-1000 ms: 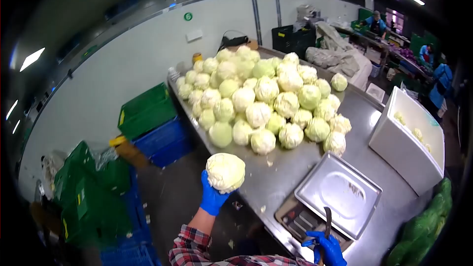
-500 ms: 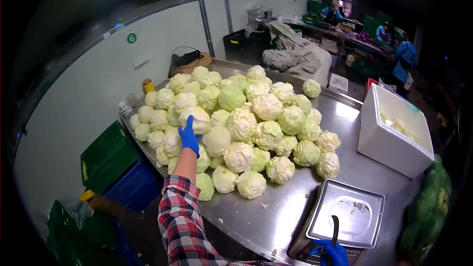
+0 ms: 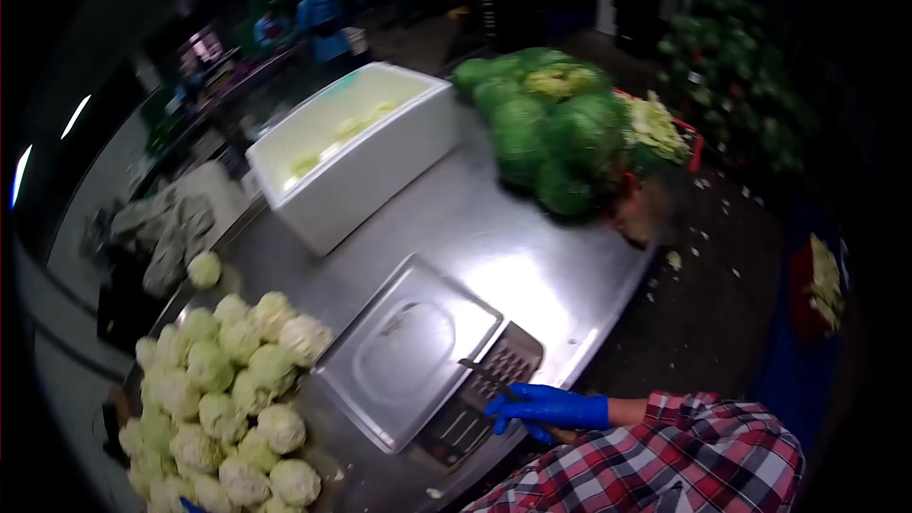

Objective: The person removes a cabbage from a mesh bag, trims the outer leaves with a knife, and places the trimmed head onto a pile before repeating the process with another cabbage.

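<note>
My right hand (image 3: 546,411), in a blue glove, is closed on a knife (image 3: 484,377) with a dark, narrow blade. The knife lies over the keypad of a bench scale (image 3: 418,299), whose steel pan is bare. At the lower left edge, only a sliver of blue glove shows of my left hand (image 3: 192,506), beside a heap of trimmed pale cabbages (image 3: 223,415). Its fingers are hidden, so its grip cannot be made out.
The steel table (image 3: 380,228) also bears a white foam box (image 3: 366,171) with some pale cabbages inside. A net sack of green cabbages (image 3: 560,128) sits at its far right corner. One cabbage (image 3: 204,269) lies apart. Co-workers in blue (image 3: 321,21) stand far back. Leaf scraps litter the floor.
The view has swung to the right, towards the scale, foam box and green sack. My left hand, earlier on a cabbage in the heap, is now almost out of view. My right hand still holds the knife.
</note>
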A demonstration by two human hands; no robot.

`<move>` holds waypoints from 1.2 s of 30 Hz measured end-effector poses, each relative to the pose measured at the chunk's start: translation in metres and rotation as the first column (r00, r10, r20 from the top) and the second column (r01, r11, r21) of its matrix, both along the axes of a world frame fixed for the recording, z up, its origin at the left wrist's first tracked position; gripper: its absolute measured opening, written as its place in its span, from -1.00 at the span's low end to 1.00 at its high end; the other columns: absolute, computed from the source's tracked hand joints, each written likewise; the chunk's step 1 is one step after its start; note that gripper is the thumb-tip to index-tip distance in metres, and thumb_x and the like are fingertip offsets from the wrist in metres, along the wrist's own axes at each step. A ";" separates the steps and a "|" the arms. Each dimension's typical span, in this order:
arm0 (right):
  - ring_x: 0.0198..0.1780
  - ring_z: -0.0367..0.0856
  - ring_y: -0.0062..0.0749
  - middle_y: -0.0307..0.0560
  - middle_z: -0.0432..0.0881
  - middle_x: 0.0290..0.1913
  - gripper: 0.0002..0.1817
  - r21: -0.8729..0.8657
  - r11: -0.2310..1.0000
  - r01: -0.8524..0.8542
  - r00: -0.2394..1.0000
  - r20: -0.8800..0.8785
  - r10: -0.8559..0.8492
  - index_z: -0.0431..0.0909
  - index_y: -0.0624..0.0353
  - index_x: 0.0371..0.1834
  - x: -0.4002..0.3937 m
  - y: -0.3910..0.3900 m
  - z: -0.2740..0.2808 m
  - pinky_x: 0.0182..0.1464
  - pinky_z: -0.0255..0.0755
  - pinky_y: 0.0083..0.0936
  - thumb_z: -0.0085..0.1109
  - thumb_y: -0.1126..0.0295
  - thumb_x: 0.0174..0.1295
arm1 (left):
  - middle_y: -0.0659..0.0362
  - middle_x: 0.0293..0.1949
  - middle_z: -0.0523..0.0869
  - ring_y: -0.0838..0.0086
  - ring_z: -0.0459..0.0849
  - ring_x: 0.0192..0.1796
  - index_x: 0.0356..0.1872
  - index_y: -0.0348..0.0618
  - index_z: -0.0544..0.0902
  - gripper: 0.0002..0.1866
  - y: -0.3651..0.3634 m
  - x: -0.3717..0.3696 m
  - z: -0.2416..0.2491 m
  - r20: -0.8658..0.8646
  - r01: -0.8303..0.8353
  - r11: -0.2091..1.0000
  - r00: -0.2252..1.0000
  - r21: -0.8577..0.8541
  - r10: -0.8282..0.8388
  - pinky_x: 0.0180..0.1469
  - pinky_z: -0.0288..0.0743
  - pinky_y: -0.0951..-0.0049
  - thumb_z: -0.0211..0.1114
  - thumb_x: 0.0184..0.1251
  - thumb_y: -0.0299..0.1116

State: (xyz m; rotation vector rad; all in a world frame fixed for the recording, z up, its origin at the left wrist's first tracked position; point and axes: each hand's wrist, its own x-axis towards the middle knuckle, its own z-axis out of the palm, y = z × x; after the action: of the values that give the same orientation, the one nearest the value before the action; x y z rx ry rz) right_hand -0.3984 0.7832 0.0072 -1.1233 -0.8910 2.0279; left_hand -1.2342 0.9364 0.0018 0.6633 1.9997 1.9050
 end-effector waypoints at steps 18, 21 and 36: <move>-0.51 0.50 -0.57 -0.12 0.61 -0.31 -0.59 -0.176 0.593 0.786 0.609 0.058 -0.791 0.34 0.14 0.21 0.347 -0.235 -0.083 -0.48 0.45 -0.64 0.00 0.20 0.38 | -0.05 0.15 0.56 0.06 0.49 0.23 0.19 -0.14 0.51 -0.53 0.041 1.068 0.091 -0.840 0.917 -0.084 -0.392 -0.391 -0.374 0.26 0.33 0.19 0.30 0.23 -0.35; -0.54 0.46 -0.57 -0.15 0.60 -0.33 -0.70 -0.166 0.485 0.858 0.505 0.103 -0.857 0.39 0.16 0.06 0.379 -0.236 -0.102 -0.49 0.43 -0.59 -0.01 0.25 0.37 | -0.09 0.23 0.48 0.05 0.39 0.31 0.30 -0.05 0.41 -0.44 0.035 1.157 0.099 -0.838 0.861 -0.076 -0.507 -0.503 -0.203 0.35 0.17 0.07 0.23 0.29 -0.14; -0.52 0.52 -0.50 -0.08 0.61 -0.30 -0.59 0.074 0.646 0.760 0.626 0.185 -0.757 0.38 0.20 0.19 0.657 -0.073 -0.086 -0.49 0.45 -0.58 -0.08 0.15 0.43 | 0.17 -0.67 0.55 0.26 0.53 -0.65 -0.13 -0.07 0.65 -0.70 0.058 1.259 0.051 -0.715 0.716 0.152 -0.608 -0.681 -0.345 -0.60 0.33 0.29 0.30 0.21 -0.14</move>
State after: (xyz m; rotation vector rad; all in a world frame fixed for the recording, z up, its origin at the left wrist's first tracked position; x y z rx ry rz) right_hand 0.2591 0.7104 -0.0790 -1.4208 -0.3603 1.2152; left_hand 0.0246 0.9947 0.0529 3.0620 0.4449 0.4300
